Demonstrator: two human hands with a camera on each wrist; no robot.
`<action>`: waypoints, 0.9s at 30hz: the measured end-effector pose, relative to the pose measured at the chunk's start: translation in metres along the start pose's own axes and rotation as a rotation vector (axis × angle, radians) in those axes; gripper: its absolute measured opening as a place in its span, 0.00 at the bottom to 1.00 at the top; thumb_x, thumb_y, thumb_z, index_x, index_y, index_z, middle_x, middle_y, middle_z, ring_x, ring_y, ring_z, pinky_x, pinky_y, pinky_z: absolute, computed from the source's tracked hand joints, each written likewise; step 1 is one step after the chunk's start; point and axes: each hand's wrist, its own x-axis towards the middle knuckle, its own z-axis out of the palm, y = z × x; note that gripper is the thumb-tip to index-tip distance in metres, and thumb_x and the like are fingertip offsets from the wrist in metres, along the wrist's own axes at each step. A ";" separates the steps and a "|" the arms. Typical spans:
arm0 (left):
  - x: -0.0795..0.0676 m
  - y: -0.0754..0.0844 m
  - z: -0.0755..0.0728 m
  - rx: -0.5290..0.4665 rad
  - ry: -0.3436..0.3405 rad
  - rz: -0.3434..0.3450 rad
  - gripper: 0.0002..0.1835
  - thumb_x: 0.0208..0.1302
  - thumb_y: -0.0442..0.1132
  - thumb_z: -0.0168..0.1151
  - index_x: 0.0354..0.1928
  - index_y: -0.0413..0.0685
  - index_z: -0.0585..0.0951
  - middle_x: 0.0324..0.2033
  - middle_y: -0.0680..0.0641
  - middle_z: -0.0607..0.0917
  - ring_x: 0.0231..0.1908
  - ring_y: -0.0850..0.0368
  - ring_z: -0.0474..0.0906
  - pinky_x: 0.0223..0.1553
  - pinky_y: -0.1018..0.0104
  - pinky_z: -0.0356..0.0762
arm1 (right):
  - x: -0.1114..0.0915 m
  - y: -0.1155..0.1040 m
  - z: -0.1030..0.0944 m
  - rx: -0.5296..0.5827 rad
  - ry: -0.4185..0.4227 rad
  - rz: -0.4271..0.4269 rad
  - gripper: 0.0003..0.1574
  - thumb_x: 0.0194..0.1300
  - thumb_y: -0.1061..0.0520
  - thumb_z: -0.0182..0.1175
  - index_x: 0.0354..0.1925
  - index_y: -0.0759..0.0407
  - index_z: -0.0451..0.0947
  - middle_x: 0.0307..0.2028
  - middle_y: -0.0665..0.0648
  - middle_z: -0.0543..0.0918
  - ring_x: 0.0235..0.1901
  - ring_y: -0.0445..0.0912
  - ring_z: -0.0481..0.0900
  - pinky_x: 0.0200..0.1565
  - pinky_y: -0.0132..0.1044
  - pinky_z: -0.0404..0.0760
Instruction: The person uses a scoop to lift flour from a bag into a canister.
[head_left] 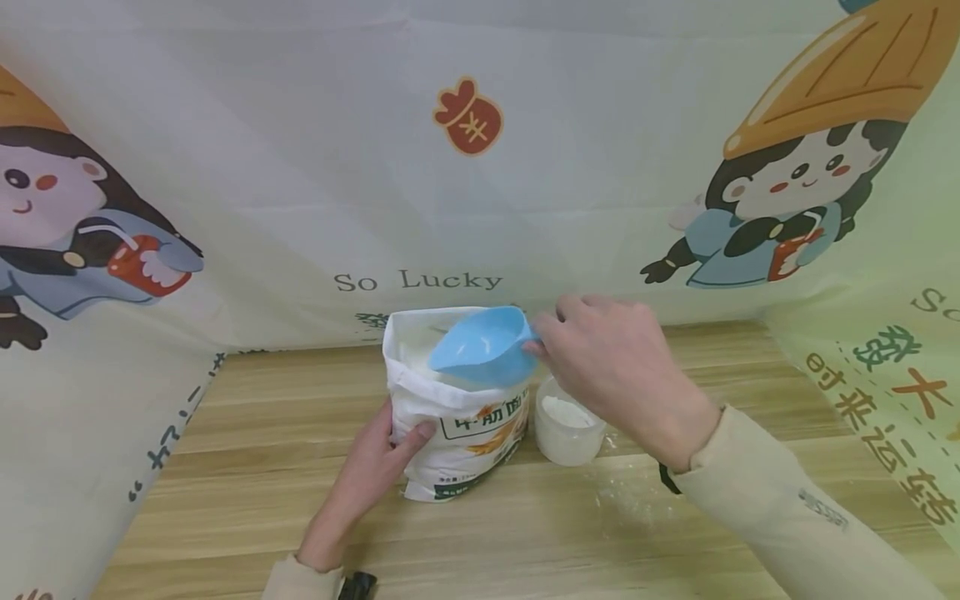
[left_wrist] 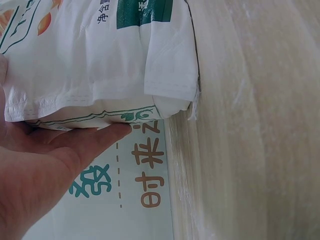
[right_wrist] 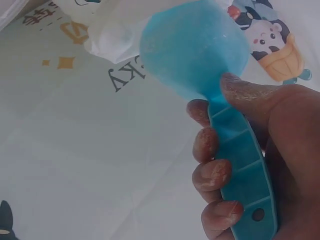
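A white flour bag with printed front stands on the table, its top folded open and white powder inside. My left hand grips its left side, thumb in front; in the left wrist view the fingers of that hand reach behind the bag. Over the bag's mouth is a blue scoop, tilted, its tip toward the left. My right hand holds the scoop by its handle. In the right wrist view, powder-dusted fingers curl round the ridged handle of the scoop.
Just right of the bag stands a translucent round tub with white powder in it. Powder is scattered on the wooden table near the tub. A printed cloth backdrop rises behind and at both sides.
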 end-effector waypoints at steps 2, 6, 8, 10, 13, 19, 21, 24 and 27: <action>0.000 0.000 0.000 0.002 -0.001 0.000 0.27 0.76 0.48 0.63 0.70 0.48 0.70 0.60 0.39 0.82 0.59 0.40 0.80 0.56 0.41 0.81 | 0.003 -0.002 -0.001 -0.011 -0.031 0.002 0.18 0.70 0.43 0.69 0.35 0.56 0.84 0.20 0.50 0.67 0.18 0.46 0.65 0.15 0.35 0.62; 0.000 0.000 0.000 0.001 -0.002 -0.010 0.27 0.76 0.49 0.63 0.70 0.48 0.70 0.60 0.39 0.82 0.59 0.40 0.80 0.56 0.40 0.80 | 0.007 -0.006 -0.001 -0.028 -0.079 0.003 0.19 0.70 0.42 0.68 0.41 0.57 0.86 0.21 0.51 0.70 0.18 0.46 0.67 0.15 0.35 0.64; 0.000 0.000 0.000 0.004 0.000 -0.012 0.28 0.75 0.49 0.63 0.70 0.47 0.70 0.60 0.39 0.82 0.59 0.40 0.80 0.56 0.40 0.80 | 0.008 -0.007 0.000 -0.032 -0.097 0.006 0.20 0.71 0.41 0.67 0.42 0.57 0.86 0.21 0.51 0.70 0.18 0.46 0.67 0.16 0.35 0.64; 0.000 0.000 0.000 0.009 0.001 -0.012 0.28 0.75 0.49 0.63 0.71 0.47 0.70 0.60 0.38 0.82 0.59 0.39 0.80 0.56 0.40 0.80 | 0.009 -0.008 0.001 -0.031 -0.110 0.010 0.20 0.71 0.41 0.67 0.42 0.57 0.86 0.21 0.51 0.70 0.18 0.46 0.67 0.16 0.35 0.64; -0.001 0.001 0.000 0.019 0.005 -0.015 0.28 0.75 0.49 0.63 0.70 0.46 0.70 0.60 0.38 0.82 0.59 0.39 0.80 0.56 0.40 0.80 | 0.010 -0.009 0.004 -0.033 -0.134 0.018 0.20 0.71 0.41 0.67 0.42 0.56 0.86 0.21 0.51 0.70 0.19 0.47 0.67 0.16 0.35 0.64; -0.001 0.001 0.001 0.017 0.005 -0.009 0.29 0.75 0.49 0.63 0.71 0.46 0.70 0.60 0.38 0.81 0.60 0.39 0.79 0.56 0.39 0.80 | 0.011 -0.012 0.008 -0.035 -0.186 0.036 0.19 0.71 0.42 0.67 0.38 0.57 0.86 0.21 0.51 0.70 0.19 0.47 0.67 0.17 0.36 0.64; -0.001 0.001 0.001 0.016 0.006 -0.004 0.29 0.75 0.49 0.63 0.71 0.46 0.70 0.60 0.38 0.81 0.60 0.39 0.79 0.56 0.39 0.80 | 0.012 -0.013 0.008 -0.029 -0.192 0.038 0.19 0.71 0.42 0.67 0.35 0.57 0.85 0.20 0.51 0.69 0.19 0.47 0.66 0.17 0.35 0.64; -0.001 0.001 0.001 0.012 0.007 -0.003 0.29 0.75 0.48 0.63 0.71 0.47 0.69 0.60 0.39 0.82 0.60 0.39 0.79 0.56 0.40 0.80 | 0.013 -0.015 0.006 -0.021 -0.198 0.033 0.19 0.70 0.43 0.68 0.30 0.56 0.83 0.19 0.51 0.69 0.18 0.46 0.65 0.17 0.34 0.63; -0.001 0.000 0.001 0.006 0.009 -0.003 0.28 0.75 0.48 0.63 0.71 0.47 0.70 0.60 0.39 0.82 0.59 0.40 0.80 0.55 0.40 0.81 | 0.015 -0.017 0.005 -0.022 -0.207 0.021 0.21 0.70 0.44 0.69 0.25 0.54 0.80 0.18 0.51 0.68 0.18 0.45 0.62 0.18 0.33 0.61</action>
